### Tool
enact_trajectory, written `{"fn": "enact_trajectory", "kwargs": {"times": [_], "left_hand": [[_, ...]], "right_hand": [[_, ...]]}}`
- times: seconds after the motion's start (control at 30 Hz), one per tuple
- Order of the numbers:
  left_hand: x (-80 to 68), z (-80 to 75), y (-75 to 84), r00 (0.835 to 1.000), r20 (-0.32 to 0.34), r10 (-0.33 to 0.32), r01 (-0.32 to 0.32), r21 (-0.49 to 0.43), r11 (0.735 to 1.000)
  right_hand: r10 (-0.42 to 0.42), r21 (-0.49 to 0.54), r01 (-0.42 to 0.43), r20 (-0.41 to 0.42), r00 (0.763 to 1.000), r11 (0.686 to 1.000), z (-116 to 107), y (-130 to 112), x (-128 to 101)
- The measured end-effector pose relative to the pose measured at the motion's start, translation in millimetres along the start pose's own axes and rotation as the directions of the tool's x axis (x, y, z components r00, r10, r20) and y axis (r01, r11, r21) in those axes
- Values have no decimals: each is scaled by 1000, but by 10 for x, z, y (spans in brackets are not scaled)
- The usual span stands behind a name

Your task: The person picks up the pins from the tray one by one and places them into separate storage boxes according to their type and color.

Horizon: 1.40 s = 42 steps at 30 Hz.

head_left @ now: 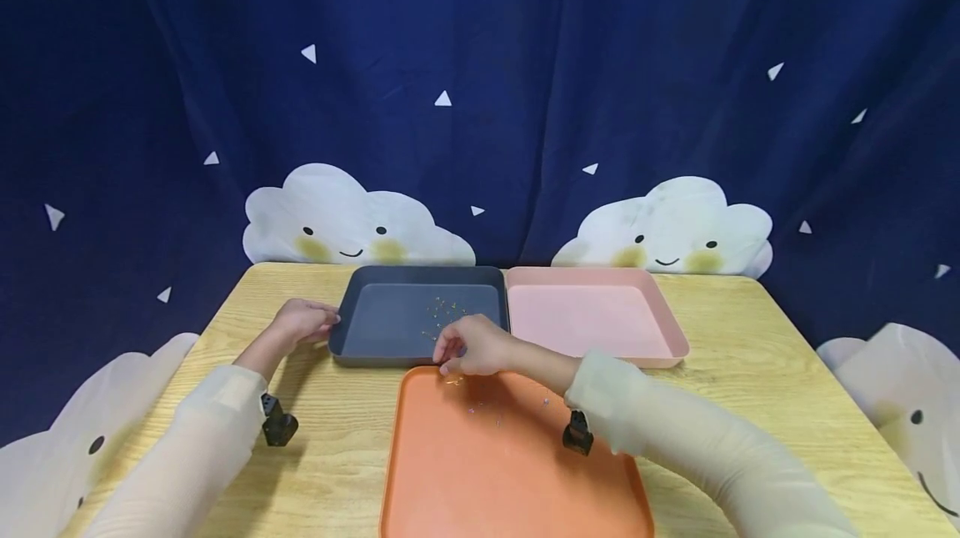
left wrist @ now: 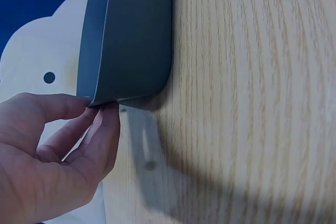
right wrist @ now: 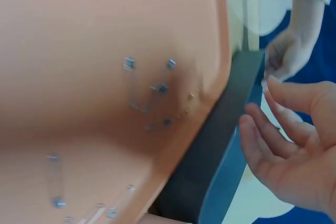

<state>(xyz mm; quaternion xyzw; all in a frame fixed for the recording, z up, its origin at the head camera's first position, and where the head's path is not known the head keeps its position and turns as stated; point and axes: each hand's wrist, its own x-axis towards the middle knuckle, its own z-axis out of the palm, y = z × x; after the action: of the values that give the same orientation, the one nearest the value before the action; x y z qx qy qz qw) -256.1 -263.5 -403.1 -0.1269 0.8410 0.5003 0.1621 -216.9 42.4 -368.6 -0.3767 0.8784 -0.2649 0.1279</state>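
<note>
At the left end of a dark grey tray point(head_left: 397, 321), my left hand point(head_left: 303, 321) pinches the rim; in the left wrist view the thumb point(left wrist: 65, 106) is at the rim and the fingers are against the outer wall. My right hand point(head_left: 480, 344) hovers where the grey tray's front wall meets an orange tray point(head_left: 517, 480). Its fingers point(right wrist: 254, 135) are loosely bent, apart from the thumb, with nothing visible between them. Tiny gold bits point(head_left: 441, 304) are scattered in the grey tray. Gold bits point(right wrist: 190, 96) and blurred silvery bits point(right wrist: 129, 63) lie in the orange tray, their kind unclear.
A pink tray point(head_left: 588, 321) stands against the grey tray's right side. All three trays are on a light wooden table point(head_left: 742, 354). Behind it hangs a dark blue curtain point(head_left: 495, 62) with clouds and white triangles.
</note>
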Motion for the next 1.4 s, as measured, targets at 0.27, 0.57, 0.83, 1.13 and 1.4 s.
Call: {"fn": "enact_trajectory", "kwargs": {"times": [0.27,0.57,0.83,1.13,1.4], "left_hand": [[-12,-12,20,1000,3,-17,17,14,1000],[1,4,8,1000,-3,-22,22,5,1000],[-6,5,11,1000,-3,-14,14,7,1000],[-35,0,26,1000,-5,-16,16,13,1000],[-44,2,36,1000,-4,-15,15,13,1000]], "right_hand": [[-101,-240,103,23,995,965,188,9,-265],[-134,-401,162,96,986,902,308,40,-381],[-139,-300,179,150,979,937,357,-31,-370],[-133,-259,151,84,988,954,379,3,-265],[-24,-290,29,21,999,956,425,30,-177]]}}
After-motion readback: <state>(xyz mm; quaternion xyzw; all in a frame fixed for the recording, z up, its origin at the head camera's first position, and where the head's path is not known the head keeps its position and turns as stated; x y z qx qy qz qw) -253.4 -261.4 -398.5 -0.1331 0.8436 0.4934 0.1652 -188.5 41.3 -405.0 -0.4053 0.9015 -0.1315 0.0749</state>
